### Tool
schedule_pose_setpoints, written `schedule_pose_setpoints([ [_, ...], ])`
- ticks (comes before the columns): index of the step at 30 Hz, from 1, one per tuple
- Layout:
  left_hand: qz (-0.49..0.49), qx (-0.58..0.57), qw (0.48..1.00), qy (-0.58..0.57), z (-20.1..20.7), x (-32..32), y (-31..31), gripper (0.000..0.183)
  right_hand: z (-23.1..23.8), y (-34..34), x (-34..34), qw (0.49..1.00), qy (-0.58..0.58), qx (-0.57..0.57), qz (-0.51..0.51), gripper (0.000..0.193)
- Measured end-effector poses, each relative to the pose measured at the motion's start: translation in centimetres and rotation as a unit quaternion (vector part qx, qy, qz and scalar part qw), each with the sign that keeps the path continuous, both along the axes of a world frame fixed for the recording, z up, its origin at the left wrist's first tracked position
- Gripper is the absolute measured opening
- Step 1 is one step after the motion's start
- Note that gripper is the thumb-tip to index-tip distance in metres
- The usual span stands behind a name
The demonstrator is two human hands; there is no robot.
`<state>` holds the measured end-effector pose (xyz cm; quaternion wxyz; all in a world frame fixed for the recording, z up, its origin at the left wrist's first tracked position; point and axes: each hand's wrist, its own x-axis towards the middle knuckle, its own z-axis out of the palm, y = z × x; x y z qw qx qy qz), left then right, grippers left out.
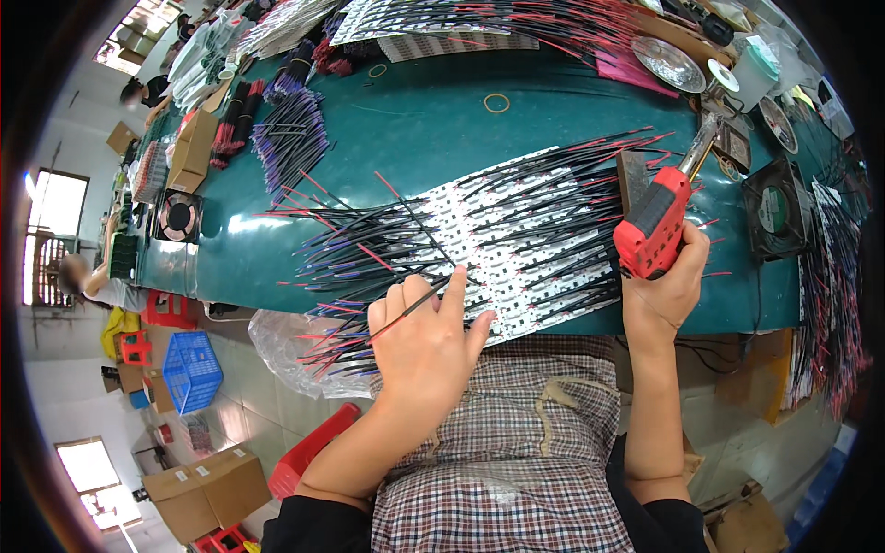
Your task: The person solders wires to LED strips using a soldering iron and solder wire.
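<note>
A white sheet of small circuit boards (479, 217) lies near the table's front edge, with many black, red-tipped wires standing out from both sides. My left hand (419, 336) rests on the sheet's near left part, its index finger stretched out and its thumb spread apart from it. A loose black wire (415, 214) slants across the boards toward the index fingertip. Another black wire (395, 325) crosses the backs of my left fingers. My right hand (666, 286) grips a red and black soldering gun (653, 226), its metal nozzle pointing away over the sheet's right side.
A dark metal block (632, 180) sits by the sheet's right edge. Small fans (776, 210) stand at the right and left. Wire bundles (290, 138), a metal dish (668, 64) and a rubber band (497, 103) lie farther back. A blue basket (192, 371) is on the floor.
</note>
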<state>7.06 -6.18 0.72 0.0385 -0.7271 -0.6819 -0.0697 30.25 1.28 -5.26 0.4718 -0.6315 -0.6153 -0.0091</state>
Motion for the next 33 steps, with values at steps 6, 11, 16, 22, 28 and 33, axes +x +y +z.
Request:
schedule_pose_setpoints([
  [6, -0.008, 0.008, 0.999, -0.048, 4.6, -1.0, -1.1, 0.035, -0.2, 0.1, 0.3, 1.0, -0.009, -0.004, 0.001, 0.066],
  [11, -0.125, -0.003, 0.979, -0.163, 8.9, 0.9, -3.3, 0.039, 0.6, 0.0, -0.1, 1.0, -0.007, -0.012, 0.009, 0.065],
  [16, -0.099, 0.043, 0.993, -0.04, 2.0, 3.3, 1.9, 0.06, 0.1, 0.1, 0.1, 1.0, -0.001, -0.016, -0.005, 0.064],
  [22, -0.029, -0.034, 0.999, -0.023, 0.5, -0.1, 2.1, 0.064, 0.5, 0.1, -0.2, 1.0, -0.012, -0.023, -0.002, 0.063],
  [28, -0.05, 0.037, 0.998, -0.017, -0.1, -0.2, 2.2, 0.054, 0.8, 0.0, -0.3, 0.999, -0.004, -0.041, 0.0, 0.063],
  [33, -0.078, 0.033, 0.996, 0.0, -0.5, -0.9, 3.0, 0.045, 0.6, 0.0, -0.1, 0.999, 0.0, -0.049, 0.0, 0.063],
])
